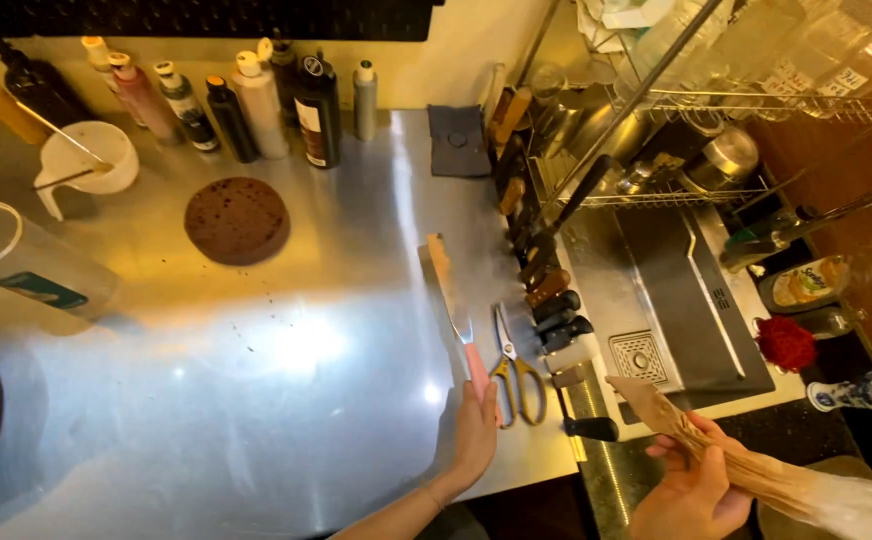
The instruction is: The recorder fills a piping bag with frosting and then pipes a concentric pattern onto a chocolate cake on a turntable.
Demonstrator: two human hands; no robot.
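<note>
Two bare hands work at the near right corner of a brushed steel desk (256,380), glossy and glaring under the light. The left hand (471,435) rests at the butt of a long knife (453,300) with a pale pink handle and a narrow flat blade smeared brown; its fingers (484,398) lie straight and pressed together against the handle end, not wrapped around it. The blade runs away from those fingers toward the far wall. Just right of them lie yellow-handled scissors (516,365), blades shut, parallel to the knife. The right hand (691,485), off the desk edge and over the dark floor side, pinches a crumpled strip of brown paper (716,440) between thumb and curled fingers; the strip is creased and stiff, and trails to the right into a clear plastic film.

Beyond the scissors a row of dark knife handles (551,295) stands along the desk's right edge, beside a steel sink (676,300). Well away to the left of the fingers sits a round, flat, dark chocolate cake layer (237,220), crumbs scattered near it. Between it and the left hand the steel lies open. Bottles (246,105) line the far wall.
</note>
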